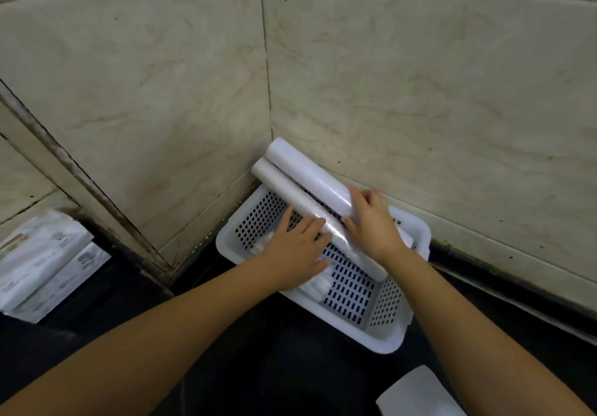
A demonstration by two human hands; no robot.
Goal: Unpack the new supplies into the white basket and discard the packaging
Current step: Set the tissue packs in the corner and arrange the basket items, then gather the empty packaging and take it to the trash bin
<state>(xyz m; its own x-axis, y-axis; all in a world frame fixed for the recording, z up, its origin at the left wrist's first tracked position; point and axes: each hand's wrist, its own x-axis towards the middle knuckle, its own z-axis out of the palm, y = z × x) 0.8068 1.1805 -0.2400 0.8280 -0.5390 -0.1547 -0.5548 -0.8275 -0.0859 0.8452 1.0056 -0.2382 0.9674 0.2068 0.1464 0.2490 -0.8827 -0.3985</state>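
A white perforated basket (384, 335) sits on a dark counter in the corner of two tiled walls. Two long white rolls lie slanted across it, their far ends sticking out over its back rim. The upper roll (307, 170) is glossy; my right hand (371, 225) grips its near end. The lower roll (281, 186) has shiny wrap over its near half; my left hand (297, 254) rests flat beside it, fingertips touching it. Small white pieces (318, 286) lie in the basket under my left hand.
A stack of white printed packets (42, 263) lies at the left on the counter. A pale flat sheet or packet (420, 396) lies at the bottom right edge. Tiled walls close the space behind and to the left of the basket.
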